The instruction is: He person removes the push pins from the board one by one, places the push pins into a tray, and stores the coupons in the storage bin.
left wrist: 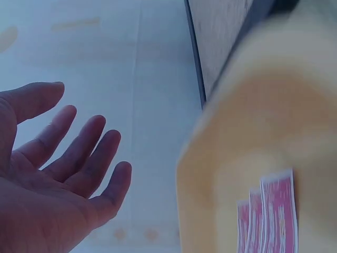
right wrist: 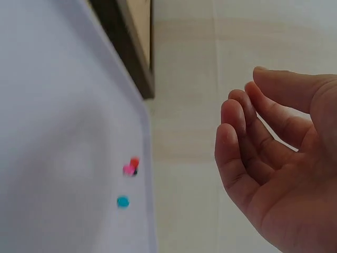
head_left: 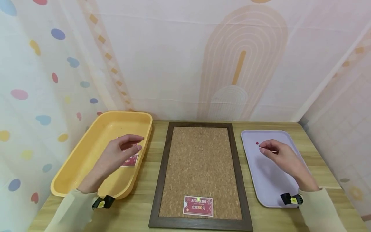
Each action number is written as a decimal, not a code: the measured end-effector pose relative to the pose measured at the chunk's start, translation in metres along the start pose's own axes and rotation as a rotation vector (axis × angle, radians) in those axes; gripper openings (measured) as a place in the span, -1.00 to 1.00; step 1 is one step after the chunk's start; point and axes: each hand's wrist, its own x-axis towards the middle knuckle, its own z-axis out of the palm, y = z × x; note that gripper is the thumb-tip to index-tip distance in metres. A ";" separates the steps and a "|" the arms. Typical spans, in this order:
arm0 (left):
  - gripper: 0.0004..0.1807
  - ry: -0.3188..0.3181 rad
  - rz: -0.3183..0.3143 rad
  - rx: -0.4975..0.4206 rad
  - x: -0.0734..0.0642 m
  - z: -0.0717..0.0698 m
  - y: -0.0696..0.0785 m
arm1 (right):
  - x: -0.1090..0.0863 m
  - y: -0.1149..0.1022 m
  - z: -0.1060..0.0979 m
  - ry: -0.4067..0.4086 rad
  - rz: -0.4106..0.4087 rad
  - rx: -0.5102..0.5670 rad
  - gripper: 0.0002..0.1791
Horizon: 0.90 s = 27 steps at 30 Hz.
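Observation:
My left hand [head_left: 118,153] hovers over the yellow tray [head_left: 78,164], fingers loosely bent and nothing in them. Inside that tray lie several red-and-white paper coupons [left wrist: 279,211], overlapping, partly hidden by the hand in the head view. My right hand [head_left: 282,158] is above the lavender tray [head_left: 268,193], its fingers loosely curled with nothing held. Small coloured pieces that look like push pins, one of them teal [right wrist: 122,202], lie in this tray. Between the trays, a coupon [head_left: 198,207] lies on the framed cork board [head_left: 203,167] near its front edge, with a yellow-green pin [head_left: 198,199] at its top.
Everything stands on a wood-grain table [head_left: 157,145]. The cork board's dark frame [head_left: 158,193] runs between the two trays. A patterned curtain [head_left: 162,64] hangs behind the table and along both sides.

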 end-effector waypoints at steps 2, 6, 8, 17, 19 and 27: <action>-0.63 -0.010 0.014 -0.010 -0.002 0.010 0.004 | -0.001 -0.006 0.003 0.011 -0.020 0.017 -0.80; -0.66 -0.037 0.051 -0.037 -0.004 0.030 0.011 | -0.002 -0.018 0.008 0.024 -0.027 0.024 -0.81; -0.68 -0.051 0.069 -0.045 -0.005 0.039 0.013 | -0.004 -0.023 0.010 0.021 -0.024 0.026 -0.82; -0.70 -0.129 0.016 -0.106 -0.015 0.070 0.023 | -0.007 -0.041 0.026 0.002 -0.100 0.071 -0.89; -0.71 -0.155 0.033 -0.086 -0.017 0.077 0.022 | -0.007 -0.044 0.031 -0.017 -0.122 0.091 -0.89; -0.69 -0.286 0.086 -0.137 -0.024 0.096 0.023 | -0.013 -0.060 0.047 -0.112 -0.128 0.145 -0.89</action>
